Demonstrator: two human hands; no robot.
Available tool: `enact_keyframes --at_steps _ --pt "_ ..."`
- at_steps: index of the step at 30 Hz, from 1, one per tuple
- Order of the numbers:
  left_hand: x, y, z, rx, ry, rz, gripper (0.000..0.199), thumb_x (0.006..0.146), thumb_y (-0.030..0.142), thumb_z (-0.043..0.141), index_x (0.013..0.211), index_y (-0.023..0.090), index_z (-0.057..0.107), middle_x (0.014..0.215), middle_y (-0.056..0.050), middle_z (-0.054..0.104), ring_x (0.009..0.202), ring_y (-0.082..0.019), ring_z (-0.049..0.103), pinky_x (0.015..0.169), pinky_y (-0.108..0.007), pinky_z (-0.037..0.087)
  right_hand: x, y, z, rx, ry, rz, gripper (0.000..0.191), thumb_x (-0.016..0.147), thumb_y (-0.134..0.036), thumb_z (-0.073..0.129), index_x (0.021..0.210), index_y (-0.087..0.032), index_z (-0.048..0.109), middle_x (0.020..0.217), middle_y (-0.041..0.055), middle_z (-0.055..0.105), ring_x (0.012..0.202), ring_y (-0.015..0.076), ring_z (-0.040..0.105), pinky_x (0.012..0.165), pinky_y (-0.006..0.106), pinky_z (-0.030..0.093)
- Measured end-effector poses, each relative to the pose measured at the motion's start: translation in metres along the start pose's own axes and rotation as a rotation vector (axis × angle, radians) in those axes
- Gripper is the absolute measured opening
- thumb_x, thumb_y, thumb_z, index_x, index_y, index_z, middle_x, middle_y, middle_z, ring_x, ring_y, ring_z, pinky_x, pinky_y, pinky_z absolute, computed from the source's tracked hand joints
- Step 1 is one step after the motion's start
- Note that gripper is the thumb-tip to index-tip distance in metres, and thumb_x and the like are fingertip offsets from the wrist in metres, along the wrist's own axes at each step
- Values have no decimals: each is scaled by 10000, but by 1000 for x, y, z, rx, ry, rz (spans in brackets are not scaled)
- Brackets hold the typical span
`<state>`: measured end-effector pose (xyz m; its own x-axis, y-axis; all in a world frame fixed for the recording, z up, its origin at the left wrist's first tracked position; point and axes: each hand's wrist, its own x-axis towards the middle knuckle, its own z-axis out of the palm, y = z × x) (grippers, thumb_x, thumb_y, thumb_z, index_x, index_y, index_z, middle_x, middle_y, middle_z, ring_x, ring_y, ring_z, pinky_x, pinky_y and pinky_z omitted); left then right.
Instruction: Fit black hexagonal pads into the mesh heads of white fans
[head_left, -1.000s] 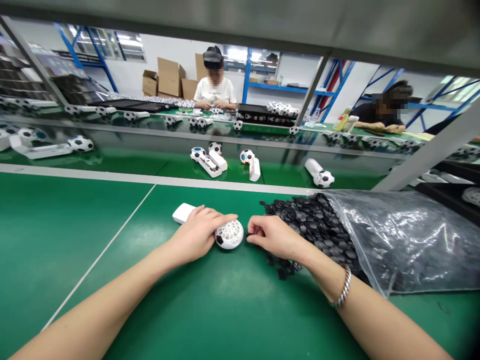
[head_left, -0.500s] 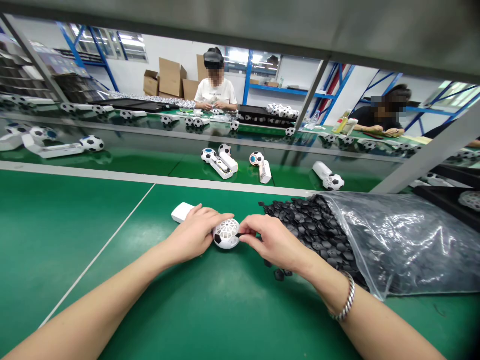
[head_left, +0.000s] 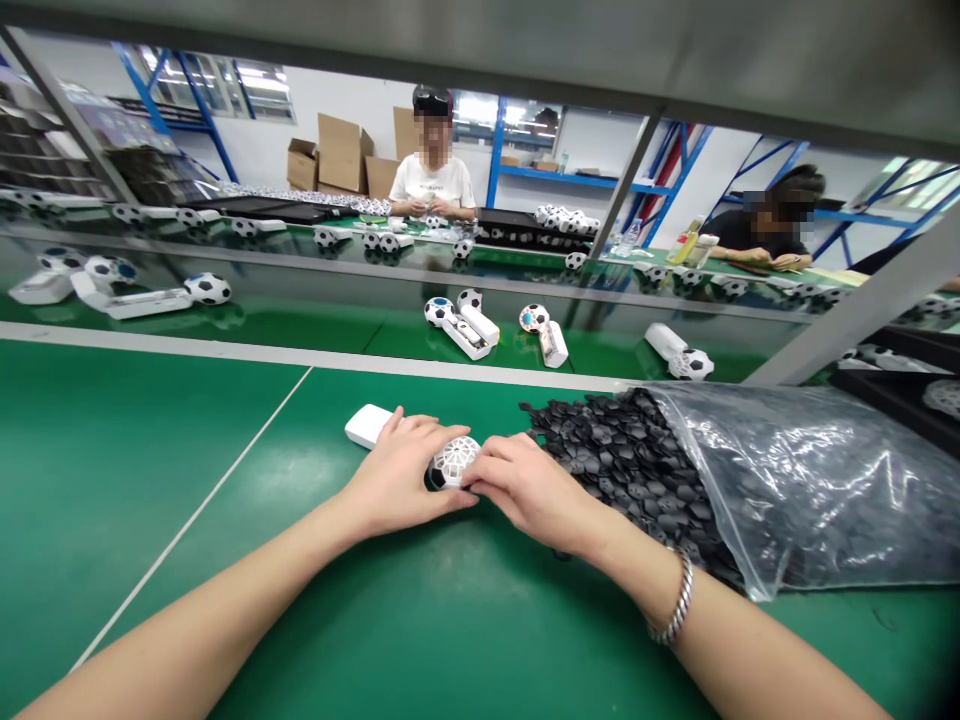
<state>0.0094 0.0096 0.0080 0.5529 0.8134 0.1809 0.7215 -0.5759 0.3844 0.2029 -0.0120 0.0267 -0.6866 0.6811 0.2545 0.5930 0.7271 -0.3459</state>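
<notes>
A white plastic device with a ball-shaped end patterned like a football [head_left: 455, 462] lies on the green table. Its white handle [head_left: 367, 426] sticks out to the left, behind my left hand [head_left: 409, 465]. That hand wraps over the device, thumb at the front of the ball and fingers behind it. My right hand [head_left: 521, 485] is closed, its fingertips pressed to the ball's right side. The small black piece it pinched earlier is hidden by the fingers. White open lattice shows on top of the ball, with a black patch at its lower left.
Right of my hand, black pentagon pieces [head_left: 630, 470] spill from a clear plastic bag [head_left: 817, 490]. Beyond the table's pale edge strip [head_left: 225, 354], a green belt [head_left: 330, 325] carries several football devices. Two people sit at the far side. A slanted metal post [head_left: 817, 300] stands at right.
My right fingers have closed against the ball, covering the black piece. My left thumb has come round to the ball's front. Devices on the near belt have shifted right.
</notes>
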Motion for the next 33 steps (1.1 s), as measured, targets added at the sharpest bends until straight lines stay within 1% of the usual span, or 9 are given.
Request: enact_keyframes --at_steps 6,12,15,19,23,25,28,31,33 --pt "0 6 0 -17 29 -59 559 658 508 590 1157 271 498 1146 -19 578 1145 -285 414 1033 -556 118 2 7 7 397 128 205 201 753 -118 600 908 -193 498 789 -26 579 712 105 545 712 260 429" --pt "0 8 2 -38 43 -92 565 636 473 614 1143 247 505 1114 -32 586 1130 -281 421 1036 -541 122 6 16 16 708 108 415 566 660 -199 686 1157 -213 417 1225 94 490 1110 208 487 890 382 430" --pt "2 8 2 -39 68 -87 529 633 448 623 1108 234 533 1019 -37 609 1024 -259 484 1025 -528 156 5 17 21 893 78 390 581 694 -164 650 1199 -198 365 1210 109 530 1091 188 524 958 401 390" --pt "5 7 -1 -59 55 -44 498 634 440 634 1076 223 557 937 -24 618 919 -230 512 1001 -490 227 1 17 28 855 140 340 539 721 -185 637 1188 -184 369 1196 110 542 1068 179 537 958 386 391" --pt "5 4 -1 -92 20 -11 504 656 443 624 1105 236 525 959 -19 603 965 -228 500 1032 -499 170 4 26 27 834 112 295 452 758 -233 613 1155 -182 403 1145 94 560 1020 162 558 898 342 437" --pt "5 3 1 -98 20 4 604 631 477 643 1159 235 479 1048 -39 576 1047 -244 465 1048 -512 124 7 34 20 731 141 324 333 808 -260 551 1111 -169 447 1095 89 574 971 153 571 847 324 459" --pt "3 1 1 -79 28 21 669 598 504 667 1167 218 463 1135 -72 541 1146 -277 394 1056 -526 88 7 48 5 224 226 436 250 841 -269 507 1067 -163 518 1065 90 564 961 174 541 839 344 436" --pt "0 0 -5 -91 -71 47 568 672 401 634 1189 249 457 1214 -68 516 1244 -304 291 1048 -555 82 2 58 -5 -276 95 530 237 812 -291 557 1016 -177 589 1020 108 574 973 239 509 800 380 418" --pt "-4 1 -8 -129 -166 41 578 718 301 586 1261 290 390 1318 -50 438 1304 -308 185 1037 -571 114 -1 61 -6 -377 11 554 193 799 -285 574 957 -187 625 959 109 594 938 259 523 753 377 417"
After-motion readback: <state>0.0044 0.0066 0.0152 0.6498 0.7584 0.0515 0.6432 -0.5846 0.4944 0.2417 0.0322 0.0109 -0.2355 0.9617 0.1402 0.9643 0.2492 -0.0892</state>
